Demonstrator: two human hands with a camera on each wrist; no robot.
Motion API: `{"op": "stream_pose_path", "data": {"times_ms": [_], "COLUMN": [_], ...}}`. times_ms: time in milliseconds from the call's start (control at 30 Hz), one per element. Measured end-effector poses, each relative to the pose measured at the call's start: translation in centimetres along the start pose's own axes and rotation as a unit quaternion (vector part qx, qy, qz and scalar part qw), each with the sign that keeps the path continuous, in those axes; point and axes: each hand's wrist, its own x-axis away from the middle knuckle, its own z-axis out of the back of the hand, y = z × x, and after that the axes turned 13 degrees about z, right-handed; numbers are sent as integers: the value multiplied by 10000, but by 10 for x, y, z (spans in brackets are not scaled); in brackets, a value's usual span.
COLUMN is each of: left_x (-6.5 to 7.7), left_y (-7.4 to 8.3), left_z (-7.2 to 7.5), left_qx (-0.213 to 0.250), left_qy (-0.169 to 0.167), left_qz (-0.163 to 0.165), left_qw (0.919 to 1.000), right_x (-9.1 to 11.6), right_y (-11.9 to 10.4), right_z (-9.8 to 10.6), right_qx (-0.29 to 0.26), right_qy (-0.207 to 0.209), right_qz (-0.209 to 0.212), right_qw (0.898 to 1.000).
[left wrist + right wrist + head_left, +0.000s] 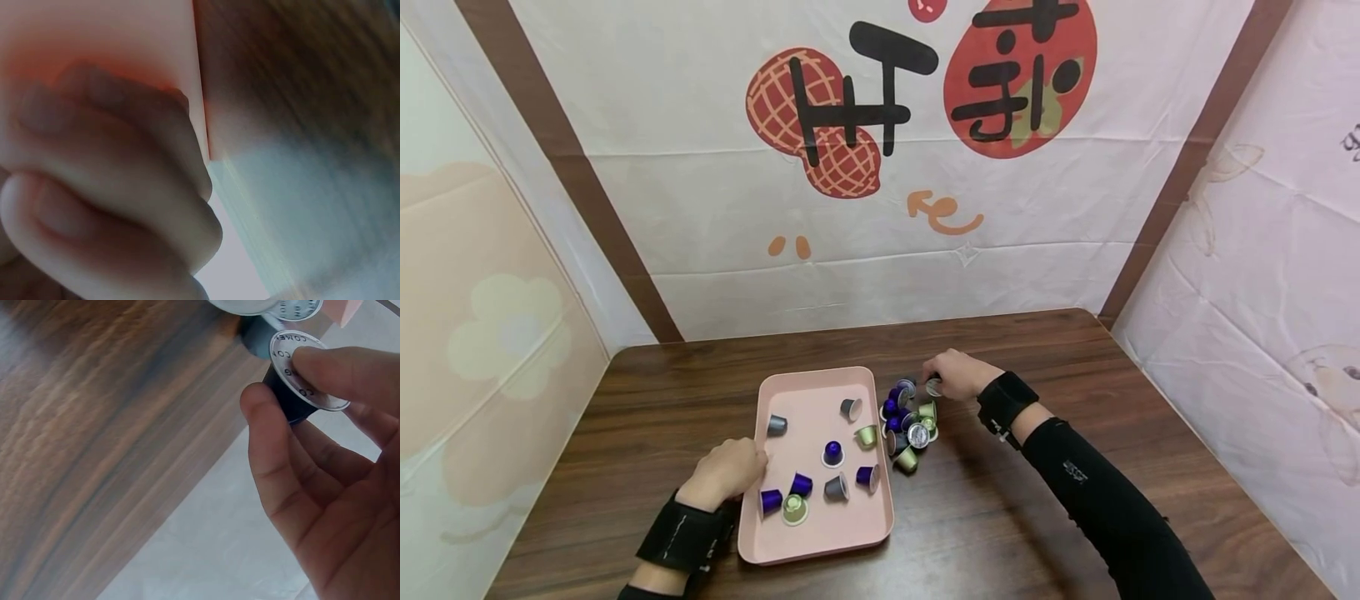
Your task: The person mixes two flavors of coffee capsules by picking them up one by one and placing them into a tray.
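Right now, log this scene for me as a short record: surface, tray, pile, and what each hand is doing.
Surface: brown wood-grain table
Tray: pink tray, holding nine scattered capsules: four purple, three gray, two green
Pile: capsule pile on the table, along the tray's right side
Left hand: at the tray's left rim, fingers curled
Right hand: pinches a dark capsule with a printed silver lid
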Motion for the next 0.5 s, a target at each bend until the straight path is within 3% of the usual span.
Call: {"op": "stream_pose_path", "data": {"times_ms": [233,500], "left_x": [0,0], "left_y": [0,0], "left_z": [0,0], "left_qx": [-69,-76], "left_qy": [-23,-28], "left_qz": [66,45], "left_qw": [10000,10000], "right_x": [-10,-23], "right_y": [-18,-52], "right_z": [7,20], "right_qx": [236,169], "right_qy": [234,255], "right_qz": [546,838], "right_qw": [9980,9960]}}
